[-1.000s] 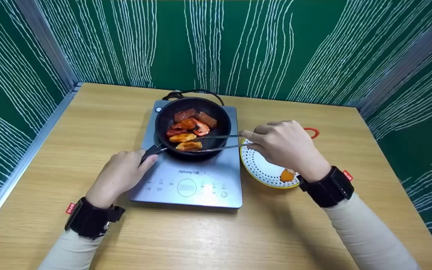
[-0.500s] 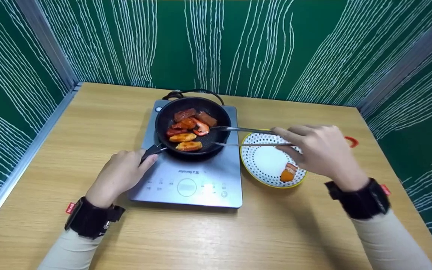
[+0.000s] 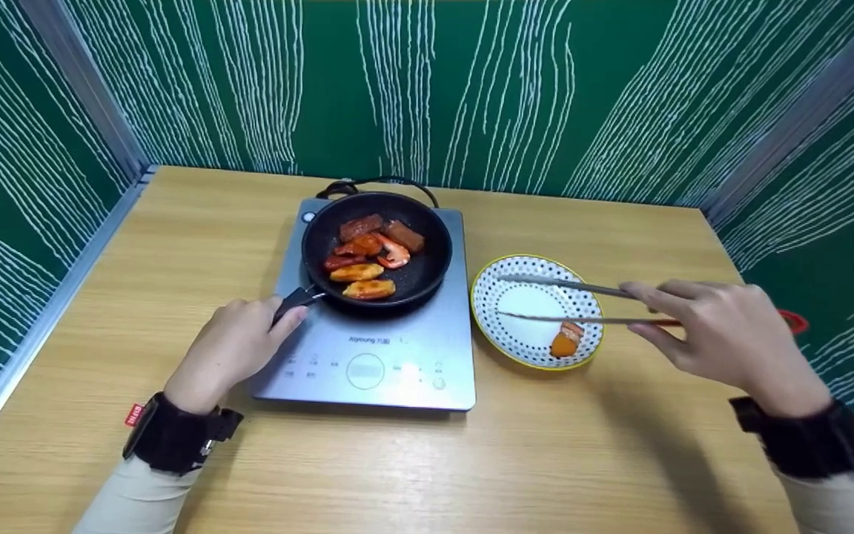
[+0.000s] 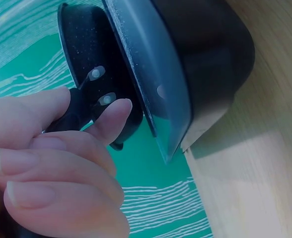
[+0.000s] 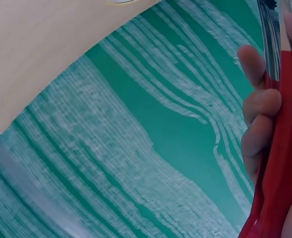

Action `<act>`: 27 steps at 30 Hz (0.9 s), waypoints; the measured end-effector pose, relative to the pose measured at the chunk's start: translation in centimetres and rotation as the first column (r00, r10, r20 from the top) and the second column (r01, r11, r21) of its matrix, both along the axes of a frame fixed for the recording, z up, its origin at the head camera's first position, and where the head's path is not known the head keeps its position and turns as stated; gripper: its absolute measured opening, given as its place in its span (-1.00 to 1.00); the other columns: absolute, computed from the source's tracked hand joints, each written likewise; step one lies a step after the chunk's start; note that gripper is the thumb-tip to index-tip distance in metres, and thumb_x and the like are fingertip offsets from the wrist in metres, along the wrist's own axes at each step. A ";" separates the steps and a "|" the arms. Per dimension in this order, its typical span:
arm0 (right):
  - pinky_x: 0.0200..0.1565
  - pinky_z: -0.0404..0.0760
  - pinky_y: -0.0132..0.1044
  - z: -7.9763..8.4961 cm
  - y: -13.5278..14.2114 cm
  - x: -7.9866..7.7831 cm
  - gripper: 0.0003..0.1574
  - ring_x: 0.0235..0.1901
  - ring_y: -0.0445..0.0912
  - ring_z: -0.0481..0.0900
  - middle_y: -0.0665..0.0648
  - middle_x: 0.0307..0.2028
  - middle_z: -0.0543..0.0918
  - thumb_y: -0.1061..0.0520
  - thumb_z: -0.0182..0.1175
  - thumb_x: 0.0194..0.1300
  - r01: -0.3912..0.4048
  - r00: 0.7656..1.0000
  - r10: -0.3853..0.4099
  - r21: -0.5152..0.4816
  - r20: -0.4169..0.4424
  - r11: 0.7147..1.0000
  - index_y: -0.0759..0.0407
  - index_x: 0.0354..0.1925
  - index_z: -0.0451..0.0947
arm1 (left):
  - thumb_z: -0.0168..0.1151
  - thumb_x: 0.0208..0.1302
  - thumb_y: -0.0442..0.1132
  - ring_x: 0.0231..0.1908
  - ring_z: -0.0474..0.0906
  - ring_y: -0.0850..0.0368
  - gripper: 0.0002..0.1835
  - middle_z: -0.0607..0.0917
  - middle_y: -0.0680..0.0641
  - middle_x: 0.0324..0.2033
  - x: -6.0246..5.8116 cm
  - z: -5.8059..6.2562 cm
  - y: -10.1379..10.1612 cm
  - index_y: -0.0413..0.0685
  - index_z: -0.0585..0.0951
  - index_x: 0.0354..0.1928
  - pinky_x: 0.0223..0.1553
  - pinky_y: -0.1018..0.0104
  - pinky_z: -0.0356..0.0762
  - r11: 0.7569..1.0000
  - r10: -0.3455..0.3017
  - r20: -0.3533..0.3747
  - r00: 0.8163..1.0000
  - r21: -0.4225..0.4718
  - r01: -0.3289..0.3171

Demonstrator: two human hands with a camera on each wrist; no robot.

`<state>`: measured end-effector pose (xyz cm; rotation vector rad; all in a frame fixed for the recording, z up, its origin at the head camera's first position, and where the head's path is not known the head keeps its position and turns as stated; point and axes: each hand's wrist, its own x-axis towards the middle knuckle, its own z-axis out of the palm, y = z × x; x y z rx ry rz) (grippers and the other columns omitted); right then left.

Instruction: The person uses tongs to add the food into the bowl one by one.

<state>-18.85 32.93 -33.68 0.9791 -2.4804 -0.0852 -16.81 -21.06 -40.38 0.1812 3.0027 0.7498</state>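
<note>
My left hand (image 3: 238, 345) grips the black handle (image 3: 292, 305) of a frying pan (image 3: 427, 274), which stands on a silver induction cooker (image 3: 419, 334). Inside the pan lie a shrimp (image 3: 396, 254), two browned yellow pieces (image 3: 369, 289) and several reddish-brown food pieces (image 3: 362, 226). To the right, my right hand (image 3: 723, 337) holds metal tongs (image 3: 575, 285) with red handles (image 5: 287, 134). Their arms stand apart above a white dotted plate (image 3: 488, 330), with nothing between the tips. On that plate, under the lower arm, lies an orange-and-pink food piece (image 3: 564, 343).
Behind the cooker runs a black power cord (image 3: 397, 179). The wooden table (image 3: 197, 245) meets green walls (image 3: 464, 89) with white lines at the back and sides. Control markings (image 3: 365, 371) show on the cooker's front.
My right hand has moved right with the tongs, from the food in the pan to above the plate. The left hand keeps its grip on the pan handle.
</note>
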 end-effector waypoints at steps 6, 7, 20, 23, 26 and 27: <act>-0.71 0.19 -0.43 -1.1 2.4 0.9 -0.41 -0.72 -0.25 0.40 0.07 -0.39 0.73 -0.25 0.39 0.08 0.092 0.994 -0.095 0.054 0.049 0.994 -0.12 0.07 0.64 | -0.07 0.48 0.18 -0.58 0.36 0.06 -0.55 0.35 -0.01 -0.61 0.0 0.0 -0.1 -0.03 0.46 -0.38 -0.52 0.25 0.21 1.000 -0.003 0.000 1.000 -0.004 0.003; -0.71 0.18 -0.43 -1.3 2.7 1.0 -0.41 -0.73 -0.27 0.35 0.06 -0.39 0.73 -0.26 0.40 0.07 0.105 0.993 -0.109 0.062 0.053 0.992 -0.13 0.06 0.65 | -0.07 0.48 0.18 -0.58 0.36 0.06 -0.55 0.34 -0.01 -0.61 0.0 0.0 -0.1 -0.04 0.46 -0.38 -0.52 0.25 0.21 1.000 -0.003 0.002 1.000 0.000 0.003; -0.72 0.12 -0.39 -1.6 4.6 2.0 -0.51 -0.72 -0.29 0.19 -0.16 -0.64 0.52 -0.32 0.41 0.06 0.214 0.959 -0.233 0.123 0.162 0.969 -0.13 -0.11 0.69 | -0.06 0.47 0.19 -0.59 0.34 0.07 -0.54 0.32 0.00 -0.60 0.1 0.0 -0.2 -0.04 0.47 -0.36 -0.54 0.26 0.19 1.000 0.001 0.012 1.000 0.006 -0.001; -0.71 0.13 -0.39 -1.4 4.8 2.2 -0.51 -0.71 -0.28 0.20 -0.16 -0.65 0.50 -0.32 0.40 0.06 0.231 0.952 -0.254 0.145 0.172 0.962 -0.12 -0.12 0.70 | -0.05 0.48 0.17 -0.60 0.33 0.07 -0.56 0.32 0.00 -0.61 0.1 0.1 -0.2 -0.04 0.47 -0.36 -0.55 0.26 0.18 1.000 -0.007 0.000 1.000 -0.005 0.007; -0.70 0.15 -0.39 -1.1 4.8 2.4 -0.50 -0.70 -0.26 0.21 -0.16 -0.66 0.47 -0.32 0.39 0.07 0.250 0.940 -0.282 0.173 0.191 0.953 -0.10 -0.11 0.71 | -0.05 0.48 0.16 -0.60 0.33 0.07 -0.57 0.32 0.00 -0.60 0.1 0.1 -0.1 -0.04 0.48 -0.35 -0.54 0.26 0.19 1.000 -0.009 0.001 1.000 -0.002 0.009; -0.70 0.16 -0.39 -1.1 4.8 2.5 -0.50 -0.69 -0.25 0.22 -0.16 -0.66 0.47 -0.32 0.40 0.06 0.254 0.938 -0.288 0.178 0.195 0.951 -0.10 -0.11 0.71 | -0.05 0.48 0.16 -0.60 0.34 0.07 -0.57 0.32 0.00 -0.60 0.1 0.2 -0.1 -0.04 0.48 -0.35 -0.54 0.26 0.19 1.000 -0.009 0.003 1.000 -0.002 0.009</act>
